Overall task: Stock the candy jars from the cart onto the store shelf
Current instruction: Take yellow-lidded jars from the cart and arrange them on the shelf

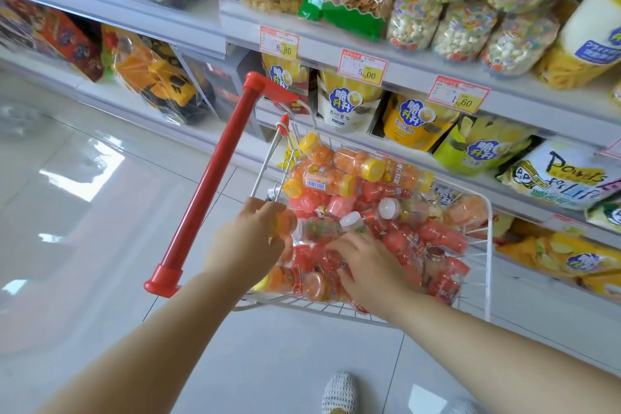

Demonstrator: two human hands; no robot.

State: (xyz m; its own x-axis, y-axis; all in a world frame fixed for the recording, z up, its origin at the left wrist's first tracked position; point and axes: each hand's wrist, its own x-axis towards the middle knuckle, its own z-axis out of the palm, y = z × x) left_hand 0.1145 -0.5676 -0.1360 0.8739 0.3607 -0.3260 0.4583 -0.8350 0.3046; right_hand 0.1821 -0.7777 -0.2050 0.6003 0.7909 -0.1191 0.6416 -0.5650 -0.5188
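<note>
The white wire cart (489, 245) stands at the centre, just in front of the store shelf (188, 20), and it is full of candy jars (339, 178) lying in a loose pile. Most jars are clear, with orange or red sweets and yellow, white or red caps. One jar near 12 o'clock in the cart shows a white barcode label (316, 185), but its digits are too small to read.

The left hand (248, 239) is at 9 o'clock of the cart, and its fingers are curled round an orange jar (285, 223). The right hand (366, 265) lies palm-down on the pile at 6 o'clock. Its fingertips are hidden among the jars, so I cannot tell if it grips one.

On the shelf edges from 12 to 2 o'clock, three price tags read 8.80 (280, 44), 5.00 (363, 67) and 1.60 (458, 94); the small print on them is blurred. Under them stand yellow bags (410, 121) with a blue round logo in Chinese characters. At 3 o'clock a white bag (554, 175) shows the letters "Life".

The red handle (215, 178) runs from 12 to 8 o'clock, to the left of the cart. A wrapped yellow toy truck (161, 81) is at 10 o'clock. A knitted shoe (337, 391) is cut off at 6 o'clock on the shiny floor (84, 178).
</note>
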